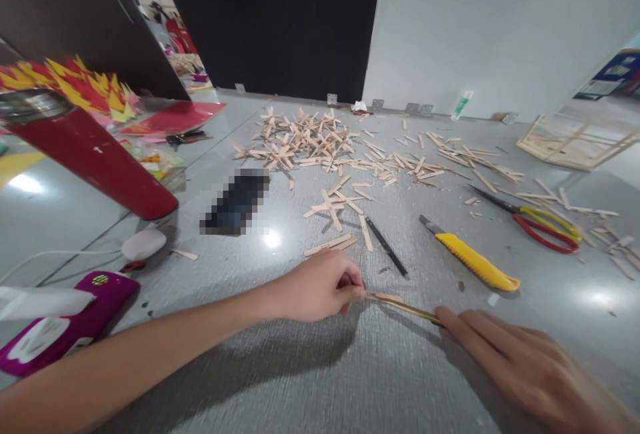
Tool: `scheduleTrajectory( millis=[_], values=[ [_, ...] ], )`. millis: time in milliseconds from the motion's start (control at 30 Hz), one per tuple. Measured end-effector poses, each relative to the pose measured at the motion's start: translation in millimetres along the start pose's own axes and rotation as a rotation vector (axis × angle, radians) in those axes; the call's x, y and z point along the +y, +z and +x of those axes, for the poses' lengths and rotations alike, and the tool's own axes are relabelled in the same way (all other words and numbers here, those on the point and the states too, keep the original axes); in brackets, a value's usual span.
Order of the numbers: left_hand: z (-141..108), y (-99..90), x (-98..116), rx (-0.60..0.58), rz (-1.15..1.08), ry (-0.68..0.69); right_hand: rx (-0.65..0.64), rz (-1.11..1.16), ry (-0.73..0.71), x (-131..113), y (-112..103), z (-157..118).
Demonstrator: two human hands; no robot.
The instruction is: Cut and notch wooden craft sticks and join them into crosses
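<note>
My left hand (pixel 325 287) is closed in a pinch at the middle of the table, on the left end of a small wooden stick (pixel 393 297). A thin gold-coloured tool (pixel 413 310) reaches from my right hand (pixel 525 361) to the fingertips of my left hand. My right fingers are closed around its dark end. Just beyond the hands lie a black pen (pixel 386 246), a yellow utility knife (pixel 473 261) and a few loose sticks (pixel 330 245).
A large pile of sticks (pixel 305 141) spreads across the back. Scissors (pixel 545 224) lie at the right. At the left are a pixelated dark object (pixel 237 202), a red bottle (pixel 95 154) and a purple device (pixel 107 297). Panels (pixel 280 21) stand behind.
</note>
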State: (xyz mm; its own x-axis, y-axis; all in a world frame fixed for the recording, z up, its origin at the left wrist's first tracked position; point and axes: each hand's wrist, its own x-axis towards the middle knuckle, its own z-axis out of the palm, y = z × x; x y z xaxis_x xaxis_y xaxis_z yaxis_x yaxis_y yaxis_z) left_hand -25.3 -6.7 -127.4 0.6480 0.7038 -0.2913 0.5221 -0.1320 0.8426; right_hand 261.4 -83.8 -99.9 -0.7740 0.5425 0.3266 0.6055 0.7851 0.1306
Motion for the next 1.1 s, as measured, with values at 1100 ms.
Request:
scheduleTrajectory(
  millis=[1100],
  values=[
    [-1, 0.4, 5, 0.007, 0.005, 0.002, -0.02, -0.193, -0.124, -7, -3, 13]
  ],
)
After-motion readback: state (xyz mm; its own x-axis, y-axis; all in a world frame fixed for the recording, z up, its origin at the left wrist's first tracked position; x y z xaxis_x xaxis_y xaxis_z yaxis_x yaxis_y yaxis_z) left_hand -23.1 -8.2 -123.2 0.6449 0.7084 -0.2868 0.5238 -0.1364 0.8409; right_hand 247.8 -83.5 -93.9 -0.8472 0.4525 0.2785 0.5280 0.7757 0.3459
